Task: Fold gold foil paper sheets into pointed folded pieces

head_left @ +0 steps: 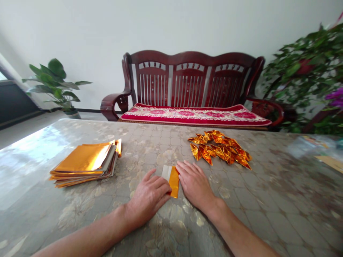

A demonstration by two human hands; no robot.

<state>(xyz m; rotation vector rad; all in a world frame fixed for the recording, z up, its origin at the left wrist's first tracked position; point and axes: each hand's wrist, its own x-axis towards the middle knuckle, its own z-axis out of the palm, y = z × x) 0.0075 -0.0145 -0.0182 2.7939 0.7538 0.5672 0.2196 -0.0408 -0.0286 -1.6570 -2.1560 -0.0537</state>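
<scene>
A sheet of gold foil paper [174,182] lies on the table between my hands, partly folded over so that a pale strip of its back shows on the left. My left hand [151,192] has its fingers curled at the lower left of the sheet, closed on its edge; the fingertips are partly hidden. My right hand [195,184] rests flat along the right edge of the paper, fingers stretched out and touching it. Beyond the right hand lies a group of folded gold foil pieces [227,150] with pointed ends. To the left stands a stack of gold foil sheets [83,159].
The table [150,142] has a patterned cover. A clear plastic bag [308,145] lies at its right side. Behind the table stands a dark red wooden bench [191,59] with a red and white cushion [184,115]. Potted plants [56,82] flank the bench.
</scene>
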